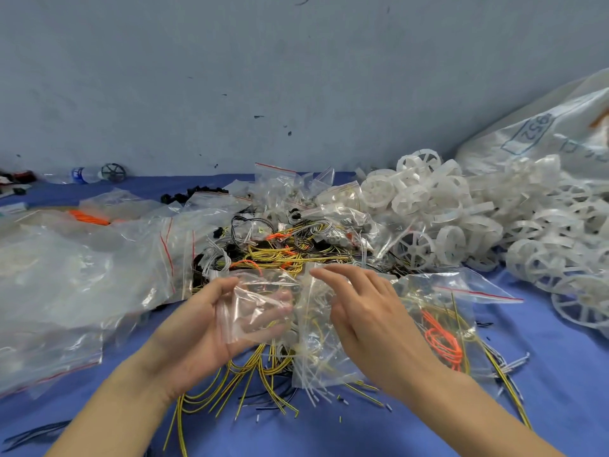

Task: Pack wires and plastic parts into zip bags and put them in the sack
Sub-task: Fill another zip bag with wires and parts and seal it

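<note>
My left hand (211, 324) holds a small clear zip bag (260, 308) above the wire pile, thumb on top and fingers showing through the plastic underneath. My right hand (365, 308) hovers just right of that bag with its fingers spread and relaxed, holding nothing. Below both hands lies a tangle of yellow, black and orange wires (263, 367). A filled zip bag with orange wires (441, 338) lies under my right wrist. White plastic wheels (461, 219) are heaped at the right. The white sack (560, 127) leans on the wall at the far right.
Large clear bags (72, 285) pile up on the left of the blue table (560, 390). More small zip bags (290, 186) lie behind the wires. A water bottle (82, 175) and a dark wheel (113, 172) sit by the back wall.
</note>
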